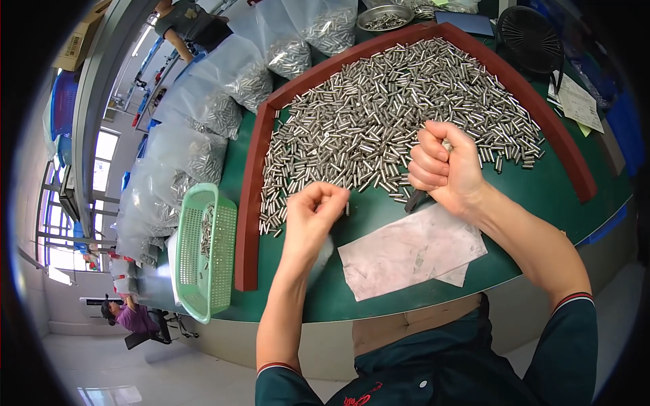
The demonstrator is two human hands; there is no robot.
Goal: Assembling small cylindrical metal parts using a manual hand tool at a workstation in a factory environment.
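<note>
A wide heap of short metal pins (399,108) spreads over the green tabletop (311,291). At the heap's near edge, my left hand (313,213) is closed with the fingertips pinched together. A pin shows right beside its fingertips, but I cannot tell what is in the pinch. My right hand (447,166) makes a fist over the near right part of the heap, wrapped around a dark tool (415,201). Only the tool's black end sticks out below the fist; the rest is hidden. Below both hands lies a pale, stained cloth or paper sheet (413,254).
A dark red raised border (248,223) frames the heap on the left, back and right. Left of it stands a light green basket (223,254) with some pins. Bags of pins (247,74), a metal bowl (384,19) and a black fan (530,40) stand beyond. Two people are farther off.
</note>
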